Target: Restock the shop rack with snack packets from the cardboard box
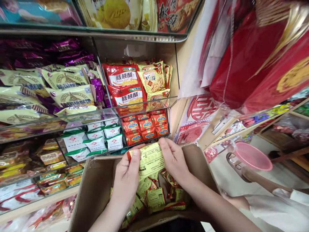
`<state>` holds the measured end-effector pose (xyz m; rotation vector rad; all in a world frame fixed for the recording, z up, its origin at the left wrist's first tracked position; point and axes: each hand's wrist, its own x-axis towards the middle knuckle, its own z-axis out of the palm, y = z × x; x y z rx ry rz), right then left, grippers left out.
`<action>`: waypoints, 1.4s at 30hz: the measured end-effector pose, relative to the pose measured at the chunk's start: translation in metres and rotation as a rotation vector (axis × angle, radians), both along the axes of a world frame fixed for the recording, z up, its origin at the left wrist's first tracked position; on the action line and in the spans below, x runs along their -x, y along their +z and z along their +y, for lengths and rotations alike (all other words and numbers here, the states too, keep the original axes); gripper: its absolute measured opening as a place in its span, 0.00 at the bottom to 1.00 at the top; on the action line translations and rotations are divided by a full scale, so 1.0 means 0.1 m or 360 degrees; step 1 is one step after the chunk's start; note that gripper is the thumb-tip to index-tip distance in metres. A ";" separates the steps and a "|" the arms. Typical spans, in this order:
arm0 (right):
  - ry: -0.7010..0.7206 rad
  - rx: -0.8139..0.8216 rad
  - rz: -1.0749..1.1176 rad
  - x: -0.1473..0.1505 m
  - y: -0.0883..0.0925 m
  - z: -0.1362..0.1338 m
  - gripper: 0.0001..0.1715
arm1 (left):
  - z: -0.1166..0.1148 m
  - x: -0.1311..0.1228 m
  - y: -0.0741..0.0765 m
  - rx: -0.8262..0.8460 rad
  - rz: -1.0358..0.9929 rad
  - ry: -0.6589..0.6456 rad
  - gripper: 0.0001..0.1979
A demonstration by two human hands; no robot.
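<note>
Between my two hands is a yellow snack packet (pixel 152 159), its printed back facing me. My left hand (pixel 127 170) pinches its left end, thumb on top, where a bit of red edge shows. My right hand (pixel 174 158) grips the upper right end with fingers closed. Both hands are above an open cardboard box (pixel 96 180). Inside the box lie several more yellow and red packets (pixel 155 198), loosely heaped. Straight ahead, yellow packets (pixel 152 77) of walnut shortbread stand in a shelf compartment beside red walnut shortbread packets (pixel 126 88).
Glass-fronted shelves hold cream biscuit packets (pixel 67 80), white and green packets (pixel 94 138) and small red packets (pixel 145 125). Red bags (pixel 253 58) hang at upper right. A pink basin (pixel 253 156) is on the floor, near another person's leg (pixel 263 180).
</note>
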<state>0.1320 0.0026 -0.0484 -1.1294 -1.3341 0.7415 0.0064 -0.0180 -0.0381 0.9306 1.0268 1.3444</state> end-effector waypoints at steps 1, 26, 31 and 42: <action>-0.0048 -0.0040 -0.0073 -0.02 0.01 0.00 0.21 | 0.02 0.00 -0.02 -0.0028 0.0054 0.0014 0.16; -0.0103 -0.1607 -0.1130 -0.28 0.08 0.00 0.13 | 0.05 0.19 0.21 0.0741 -0.0360 -0.0416 0.33; 0.0159 -0.1415 -0.0931 -0.24 -0.04 -0.16 0.22 | 0.01 0.25 0.30 0.0573 -0.0473 -0.0230 0.21; 0.0934 0.0414 0.0959 0.00 0.17 -0.20 0.41 | -0.10 0.12 0.26 0.0119 -0.0169 0.0134 0.29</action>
